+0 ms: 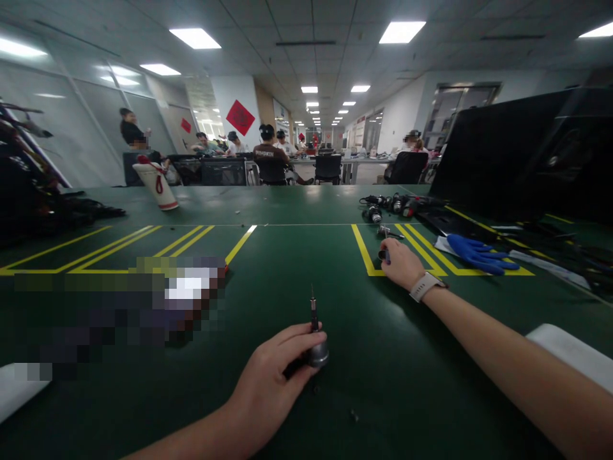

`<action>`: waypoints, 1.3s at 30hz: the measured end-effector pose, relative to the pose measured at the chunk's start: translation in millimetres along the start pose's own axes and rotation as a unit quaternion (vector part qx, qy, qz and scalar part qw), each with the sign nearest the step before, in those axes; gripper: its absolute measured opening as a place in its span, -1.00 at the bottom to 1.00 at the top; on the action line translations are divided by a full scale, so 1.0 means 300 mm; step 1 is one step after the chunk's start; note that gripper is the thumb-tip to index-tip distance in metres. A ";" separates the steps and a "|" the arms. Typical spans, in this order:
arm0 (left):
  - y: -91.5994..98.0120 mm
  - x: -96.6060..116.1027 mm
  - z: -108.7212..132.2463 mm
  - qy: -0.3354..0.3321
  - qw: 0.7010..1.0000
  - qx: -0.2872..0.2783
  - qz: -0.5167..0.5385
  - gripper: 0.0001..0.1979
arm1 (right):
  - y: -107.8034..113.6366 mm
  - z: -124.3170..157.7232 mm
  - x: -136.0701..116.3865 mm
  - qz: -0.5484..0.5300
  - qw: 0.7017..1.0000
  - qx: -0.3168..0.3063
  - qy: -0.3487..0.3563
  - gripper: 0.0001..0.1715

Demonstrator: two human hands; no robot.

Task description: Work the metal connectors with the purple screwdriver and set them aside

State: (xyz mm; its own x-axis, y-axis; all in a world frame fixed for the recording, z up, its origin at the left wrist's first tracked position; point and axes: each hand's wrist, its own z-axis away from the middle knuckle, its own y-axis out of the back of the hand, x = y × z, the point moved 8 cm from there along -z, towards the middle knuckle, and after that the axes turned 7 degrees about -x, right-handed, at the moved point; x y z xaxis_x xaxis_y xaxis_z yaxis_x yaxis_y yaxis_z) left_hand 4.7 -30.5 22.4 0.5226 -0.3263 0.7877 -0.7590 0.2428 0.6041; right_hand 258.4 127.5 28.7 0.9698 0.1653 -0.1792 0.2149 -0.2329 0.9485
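Note:
My left hand (pixel 275 370) pinches a rounded grey metal part with a thin upright shaft (pixel 320 352) between thumb and fingers, low over the green table. The shaft narrows to a needle-like tip pointing away from me. Farther off to the right, my right hand (pixel 401 262), with a watch on its wrist, is closed around a small dark part (pixel 384 255) at the yellow tape; its exact kind is unclear. Just beyond those fingers lies a small metal piece (pixel 389 232). Tiny dark bits (pixel 353 415) rest on the table near my left hand.
Several dark metal parts (pixel 374 213) lie at the back right, with a blue glove (pixel 474 252) nearer. A large black screen (pixel 522 147) stands on the right. A white cup-like container (pixel 157 185) is at the far left. People sit beyond the green table (pixel 297 255).

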 end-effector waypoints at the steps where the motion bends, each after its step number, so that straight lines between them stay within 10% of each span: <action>1: 0.006 0.003 0.001 0.005 1.000 0.009 0.008 -0.65 | 0.000 0.002 0.005 -0.004 1.000 -0.001 -0.004 -0.70; 19: 0.013 -0.007 -0.015 0.036 0.996 -0.003 0.076 -0.69 | 0.036 0.023 0.015 -0.125 0.991 0.053 -0.016 -0.64; 26: 0.045 -0.117 -0.018 0.171 0.910 0.084 0.368 -0.60 | 0.113 0.116 -0.167 -0.264 0.960 0.092 0.016 -0.77; 29: 0.081 -0.156 -0.005 0.203 0.857 0.172 0.442 -0.63 | 0.112 0.257 -0.325 -0.322 0.943 0.045 0.075 -0.85; 35: 0.119 -0.167 -0.004 0.203 0.808 0.230 0.503 -0.81 | 0.009 0.582 -0.583 -0.363 0.867 -0.237 0.245 -0.63; 39: 0.143 -0.178 -0.012 0.187 0.802 0.246 0.512 -0.84 | -0.027 0.630 -0.655 -0.327 0.846 -0.257 0.333 -0.60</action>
State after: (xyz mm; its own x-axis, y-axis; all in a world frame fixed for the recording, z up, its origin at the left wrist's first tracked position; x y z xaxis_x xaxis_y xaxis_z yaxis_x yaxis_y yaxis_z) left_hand -54.3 0.6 6.6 -0.4623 0.1324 0.8768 -0.8775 -0.2107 -0.4308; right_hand 87.8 -84.2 7.0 0.3463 0.6417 -0.6843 0.4362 0.5357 0.7230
